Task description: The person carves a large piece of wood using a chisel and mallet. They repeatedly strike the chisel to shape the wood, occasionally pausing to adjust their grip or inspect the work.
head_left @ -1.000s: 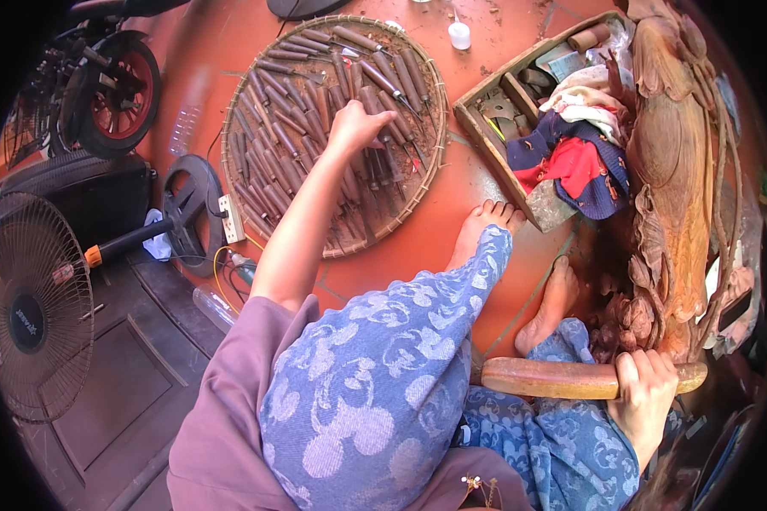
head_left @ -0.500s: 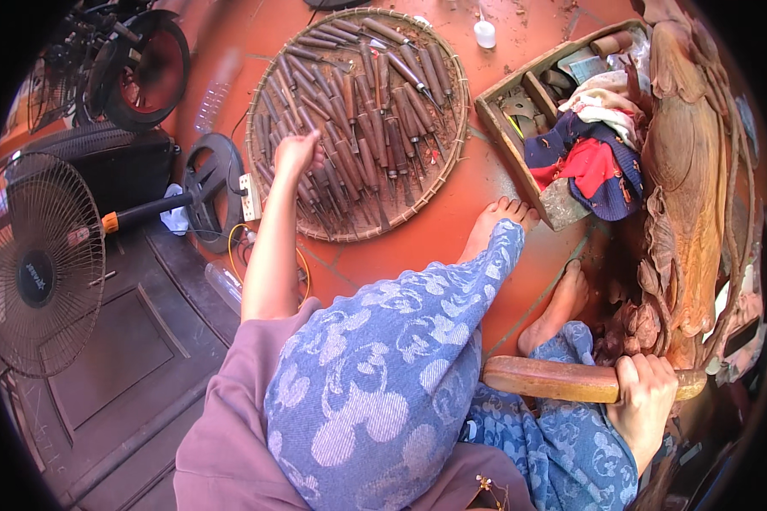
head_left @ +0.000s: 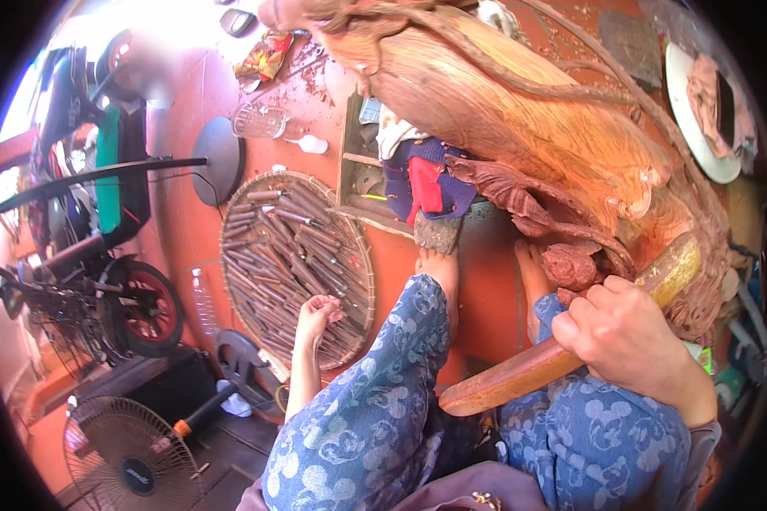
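My right hand (head_left: 618, 328) is wrapped round a long, flat wooden mallet (head_left: 511, 375), its rounded end pointing left across my lap. Beyond that fist rises a big carved wooden sculpture (head_left: 503, 102) with twisting stems and a dark reddish carved bud (head_left: 568, 265). Over the near edge of a round woven tray (head_left: 371, 294) is my left hand (head_left: 320, 317), fingers curled together; whether something thin is in them is hidden. Many wood-handled carving chisels (head_left: 285, 247) fill the tray.
Behind my foot, a wooden box (head_left: 349, 170) holds navy and red cloth (head_left: 426, 183) beside a grey stone block (head_left: 439, 232). To the left are a fan (head_left: 136, 468), a plastic bottle (head_left: 203, 302) and a motorbike (head_left: 141, 307). A white cup (head_left: 311, 144) lies on the tiles.
My view has swung right, bringing more of the sculpture in. The mallet has come up off my lap at a slant in my right hand. My left hand has drawn toward the tray's near edge.
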Available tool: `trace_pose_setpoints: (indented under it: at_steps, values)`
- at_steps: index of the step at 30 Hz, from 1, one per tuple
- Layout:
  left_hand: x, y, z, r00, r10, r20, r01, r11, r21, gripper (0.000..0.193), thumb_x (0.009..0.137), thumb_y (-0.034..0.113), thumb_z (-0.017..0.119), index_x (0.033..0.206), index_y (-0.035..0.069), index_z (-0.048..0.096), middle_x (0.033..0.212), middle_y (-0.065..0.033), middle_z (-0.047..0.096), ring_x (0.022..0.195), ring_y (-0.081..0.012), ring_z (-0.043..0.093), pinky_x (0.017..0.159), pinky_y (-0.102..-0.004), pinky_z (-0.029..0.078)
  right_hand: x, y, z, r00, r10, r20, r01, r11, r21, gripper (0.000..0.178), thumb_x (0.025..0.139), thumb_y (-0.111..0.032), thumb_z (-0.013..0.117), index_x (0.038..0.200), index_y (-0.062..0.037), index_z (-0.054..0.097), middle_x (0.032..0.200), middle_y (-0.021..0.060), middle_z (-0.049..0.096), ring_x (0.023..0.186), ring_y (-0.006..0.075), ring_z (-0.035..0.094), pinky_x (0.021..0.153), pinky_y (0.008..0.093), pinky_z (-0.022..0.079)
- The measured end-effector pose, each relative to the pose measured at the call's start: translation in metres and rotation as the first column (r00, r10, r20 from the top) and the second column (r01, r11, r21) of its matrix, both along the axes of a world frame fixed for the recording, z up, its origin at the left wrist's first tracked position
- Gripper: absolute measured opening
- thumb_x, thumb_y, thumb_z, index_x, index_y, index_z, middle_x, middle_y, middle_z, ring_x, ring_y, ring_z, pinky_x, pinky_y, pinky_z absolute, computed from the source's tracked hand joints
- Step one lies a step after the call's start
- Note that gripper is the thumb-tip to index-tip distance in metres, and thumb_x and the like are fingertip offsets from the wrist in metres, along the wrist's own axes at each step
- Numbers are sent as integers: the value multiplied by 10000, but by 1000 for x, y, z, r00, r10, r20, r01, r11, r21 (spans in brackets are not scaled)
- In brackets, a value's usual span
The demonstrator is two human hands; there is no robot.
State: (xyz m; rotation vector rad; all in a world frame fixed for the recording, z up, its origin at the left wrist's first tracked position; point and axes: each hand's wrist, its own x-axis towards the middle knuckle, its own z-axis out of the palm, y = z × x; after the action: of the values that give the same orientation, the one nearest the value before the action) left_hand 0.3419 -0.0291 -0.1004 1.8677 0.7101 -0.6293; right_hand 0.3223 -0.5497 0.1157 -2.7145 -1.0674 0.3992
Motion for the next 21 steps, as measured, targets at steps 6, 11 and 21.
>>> trace_pose_setpoints:
  at_steps: [6,11,21]
  values:
    - [83,-83,136,907,-31,421,187,923,-335,128,882,9,698,932,30,582,891,-95,672,767,-203,713,716,-308,624,-5,-4,0,999,-44,27,43,999,19,70,732,-124,600,717,-99,537,644,38,489,624,200,536,595,345,394]
    - [141,-171,219,617,-238,750,456,885,-94,108,925,-2,646,995,11,564,945,-114,658,814,-220,708,757,-329,626,5,-14,18,921,-374,107,354,920,167,148,628,-76,621,705,-75,496,639,63,447,625,277,508,593,403,378]
    - [217,-263,219,-23,-501,865,524,731,437,117,871,-85,693,951,-33,625,922,-108,709,833,-98,664,746,-216,544,92,-70,14,721,-488,493,319,864,388,341,645,-12,719,969,-32,613,891,112,608,848,313,610,740,398,469]
